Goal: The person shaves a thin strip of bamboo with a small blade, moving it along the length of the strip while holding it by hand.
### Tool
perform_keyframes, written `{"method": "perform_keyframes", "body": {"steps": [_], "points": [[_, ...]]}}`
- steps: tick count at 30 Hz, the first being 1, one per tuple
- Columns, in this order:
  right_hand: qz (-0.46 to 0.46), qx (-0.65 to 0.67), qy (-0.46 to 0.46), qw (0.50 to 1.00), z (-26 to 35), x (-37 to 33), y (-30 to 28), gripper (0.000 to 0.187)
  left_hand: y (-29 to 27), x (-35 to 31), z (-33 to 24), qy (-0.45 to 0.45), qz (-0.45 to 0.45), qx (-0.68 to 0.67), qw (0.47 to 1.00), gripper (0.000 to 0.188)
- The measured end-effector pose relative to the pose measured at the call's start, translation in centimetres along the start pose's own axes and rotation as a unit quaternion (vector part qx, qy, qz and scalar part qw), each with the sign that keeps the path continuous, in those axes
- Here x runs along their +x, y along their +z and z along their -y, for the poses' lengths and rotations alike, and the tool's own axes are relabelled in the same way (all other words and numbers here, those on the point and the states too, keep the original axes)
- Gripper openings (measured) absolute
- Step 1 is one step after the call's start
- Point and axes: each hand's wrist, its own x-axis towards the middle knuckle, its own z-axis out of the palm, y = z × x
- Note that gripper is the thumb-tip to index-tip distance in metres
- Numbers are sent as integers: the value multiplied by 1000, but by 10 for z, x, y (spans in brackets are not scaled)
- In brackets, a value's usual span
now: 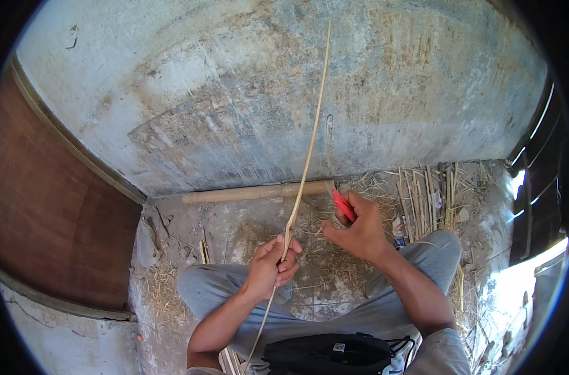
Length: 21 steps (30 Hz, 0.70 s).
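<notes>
My left hand (273,265) is closed around a long thin bamboo strip (311,140). The strip rises past the hand and leans a little to the right against the view of the wall, while its lower end runs down past my left forearm. Near the hand it looks thicker and rougher, with a knot-like spot. Off to the right, my right hand (362,228) grips a red utility knife (343,205), its short blade pointing up and left. The knife is apart from the strip.
A thick bamboo pole (234,193) lies along the foot of the stained wall (234,94). Several split bamboo sticks (425,197) and shavings litter the floor at right. A black bag (328,354) rests at my lap. A brown wooden panel (59,200) stands at left.
</notes>
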Motion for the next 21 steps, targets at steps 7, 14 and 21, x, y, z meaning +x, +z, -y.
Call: {"method": "perform_keyframes", "body": {"steps": [7, 14, 21], "points": [[28, -105, -143, 984, 5, -15, 19, 39, 3, 1, 4, 32, -25, 53, 998, 40], [16, -182, -205, 961, 1, -18, 31, 35, 2, 2, 6, 34, -41, 72, 996, 39], [-23, -164, -219, 962, 0, -19, 34, 37, 0, 4, 16, 54, -71, 106, 990, 39]]}}
